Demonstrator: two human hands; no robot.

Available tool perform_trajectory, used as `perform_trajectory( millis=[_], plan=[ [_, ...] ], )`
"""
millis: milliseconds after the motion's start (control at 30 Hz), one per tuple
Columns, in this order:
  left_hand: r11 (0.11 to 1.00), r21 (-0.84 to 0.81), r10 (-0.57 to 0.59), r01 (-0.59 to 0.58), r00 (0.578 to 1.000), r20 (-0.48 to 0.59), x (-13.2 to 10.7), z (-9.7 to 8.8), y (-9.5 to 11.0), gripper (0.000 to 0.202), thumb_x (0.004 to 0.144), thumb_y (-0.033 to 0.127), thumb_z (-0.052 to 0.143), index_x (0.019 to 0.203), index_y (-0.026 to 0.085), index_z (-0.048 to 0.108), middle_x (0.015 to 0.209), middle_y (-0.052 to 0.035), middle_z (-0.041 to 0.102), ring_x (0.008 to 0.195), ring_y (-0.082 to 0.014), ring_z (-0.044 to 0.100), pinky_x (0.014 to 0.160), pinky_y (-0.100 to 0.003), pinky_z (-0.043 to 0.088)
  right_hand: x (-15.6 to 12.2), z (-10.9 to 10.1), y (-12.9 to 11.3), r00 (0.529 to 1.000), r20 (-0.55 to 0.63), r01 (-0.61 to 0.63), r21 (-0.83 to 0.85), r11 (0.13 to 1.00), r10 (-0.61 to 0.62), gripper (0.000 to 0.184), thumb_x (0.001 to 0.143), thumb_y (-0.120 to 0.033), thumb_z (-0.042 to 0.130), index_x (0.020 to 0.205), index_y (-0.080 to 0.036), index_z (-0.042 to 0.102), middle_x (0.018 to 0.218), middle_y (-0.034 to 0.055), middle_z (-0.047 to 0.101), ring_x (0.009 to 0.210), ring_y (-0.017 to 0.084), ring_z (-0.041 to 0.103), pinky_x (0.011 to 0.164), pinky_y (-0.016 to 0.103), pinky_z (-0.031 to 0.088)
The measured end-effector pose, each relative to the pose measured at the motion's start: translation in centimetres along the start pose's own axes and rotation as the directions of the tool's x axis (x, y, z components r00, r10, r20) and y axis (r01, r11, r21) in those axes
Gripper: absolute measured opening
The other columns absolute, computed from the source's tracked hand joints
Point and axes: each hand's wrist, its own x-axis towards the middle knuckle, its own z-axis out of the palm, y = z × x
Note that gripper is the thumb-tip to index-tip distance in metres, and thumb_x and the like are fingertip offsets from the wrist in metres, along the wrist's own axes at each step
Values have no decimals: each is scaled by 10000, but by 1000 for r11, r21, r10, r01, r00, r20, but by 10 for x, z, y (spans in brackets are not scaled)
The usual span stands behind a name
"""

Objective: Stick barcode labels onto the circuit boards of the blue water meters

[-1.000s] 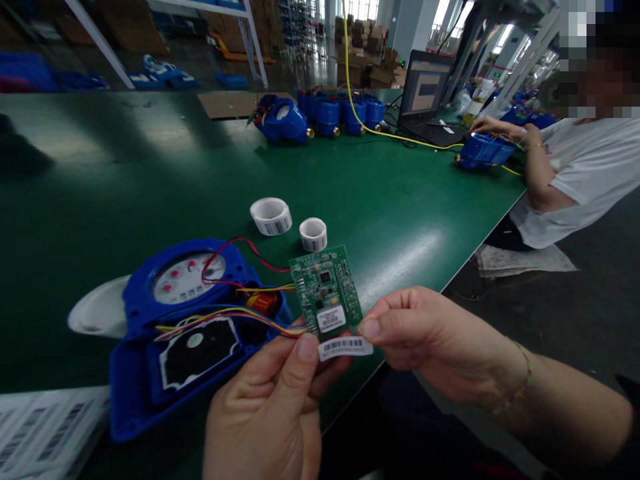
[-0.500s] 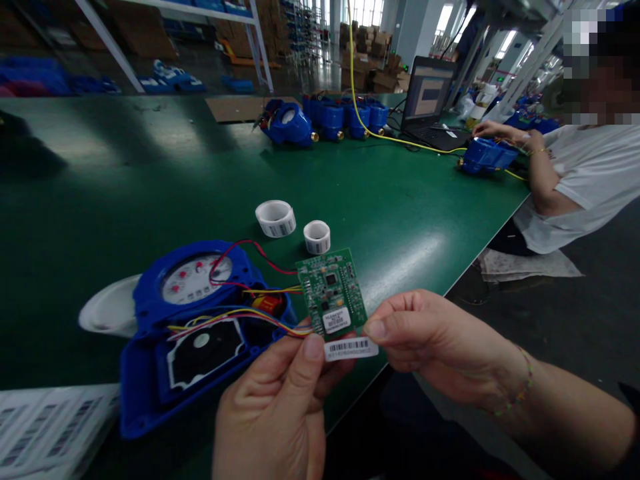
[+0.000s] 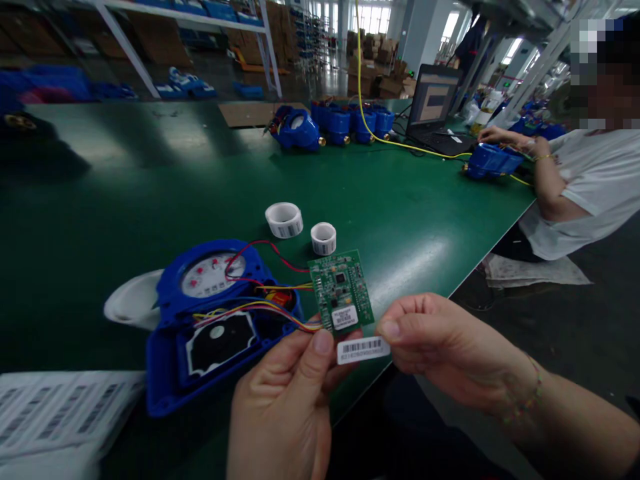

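Between thumb and fingers, my left hand (image 3: 287, 400) grips the lower edge of a green circuit board (image 3: 345, 287), which carries a small white label. My right hand (image 3: 445, 350) pinches the right end of a white barcode label (image 3: 363, 349), held just below the board. Coloured wires (image 3: 280, 308) run from the board into an opened blue water meter (image 3: 173, 373) on the left. Its round dial (image 3: 213, 275) and a black inner compartment show. A white lid (image 3: 131, 300) stands tilted behind the meter's left side.
Two rolls of barcode labels, one larger (image 3: 284, 221) and one smaller (image 3: 323, 240), stand beyond the board. A barcode sheet (image 3: 60, 407) lies at left front. Several blue meters (image 3: 334, 123) and a laptop (image 3: 433, 110) stand farther back. At right, a co-worker (image 3: 590, 180) handles another meter (image 3: 493, 160).
The whole view has shifted slightly, so things appear farther right. Both hands keep their grips on the board and the label; the label looks a little lower against the board.
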Motion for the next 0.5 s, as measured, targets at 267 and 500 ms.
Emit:
perform_trajectory(
  millis=[267, 500],
  plan=[
    [967, 127, -238, 223, 963, 125, -20, -1, 52, 89, 770, 200, 759, 702, 145, 743, 695, -79, 745, 593, -148, 705, 533, -188, 589, -18, -8, 45, 889, 155, 446, -498, 743, -430, 39, 814, -298, 746, 816, -268, 720, 868, 8, 529, 838, 171, 519, 750, 297, 433],
    [990, 118, -69, 82, 992, -110, -21, -2, 93, 96, 644, 62, 815, 690, 104, 742, 614, -147, 712, 497, -276, 697, 402, -327, 578, 6, 34, 69, 720, 211, 548, -758, 355, -661, 53, 867, -204, 659, 848, -254, 658, 910, 22, 549, 898, 208, 534, 815, 395, 428]
  ],
)
